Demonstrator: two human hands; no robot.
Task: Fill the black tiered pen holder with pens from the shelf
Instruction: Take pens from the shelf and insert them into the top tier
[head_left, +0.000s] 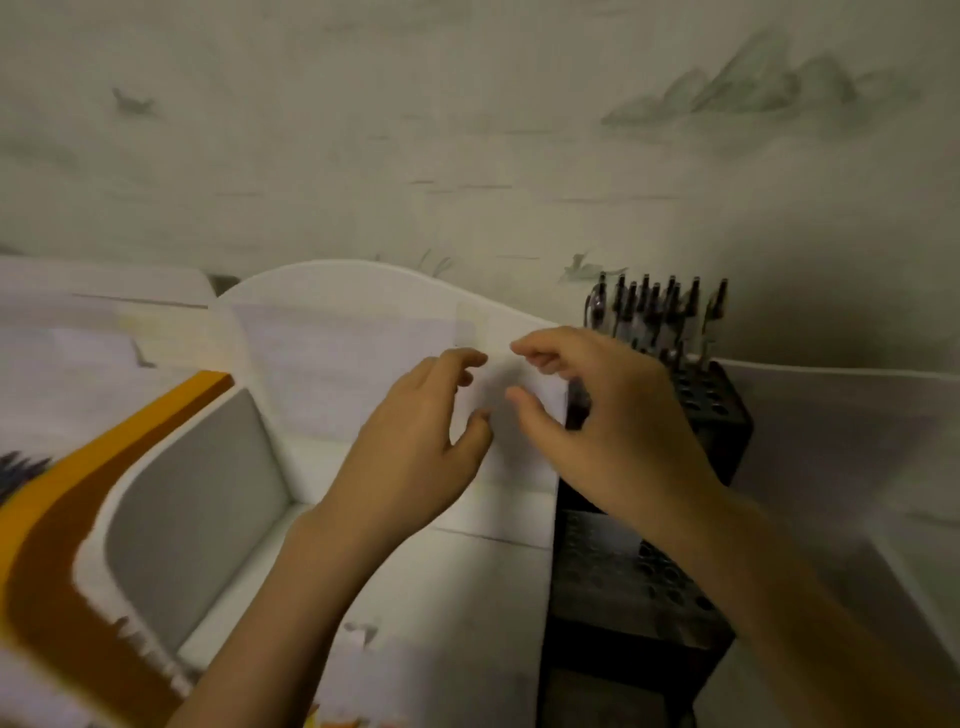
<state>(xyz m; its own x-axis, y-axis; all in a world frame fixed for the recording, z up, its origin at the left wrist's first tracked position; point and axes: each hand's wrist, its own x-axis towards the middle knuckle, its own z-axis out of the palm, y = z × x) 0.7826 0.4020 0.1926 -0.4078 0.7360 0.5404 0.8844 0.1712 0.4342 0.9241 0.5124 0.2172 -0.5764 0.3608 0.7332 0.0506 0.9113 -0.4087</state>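
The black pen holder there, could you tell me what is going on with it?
A person is filling the black tiered pen holder on a white shelf. Its top tier already holds a cluster of pens; the lower tier's holes look empty. Both hands, left and right, hover beside it with fingers loosely curled, apparently holding nothing.

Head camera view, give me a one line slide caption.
Both hands, left and right, hover empty beside the black tiered pen holder, pens filling its top tier.

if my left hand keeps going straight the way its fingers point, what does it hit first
Probably the right hand: the left hand has curled fingers aimed up and right, toward the right fingertips. Depth is unclear; it may pass them and meet the white divider.
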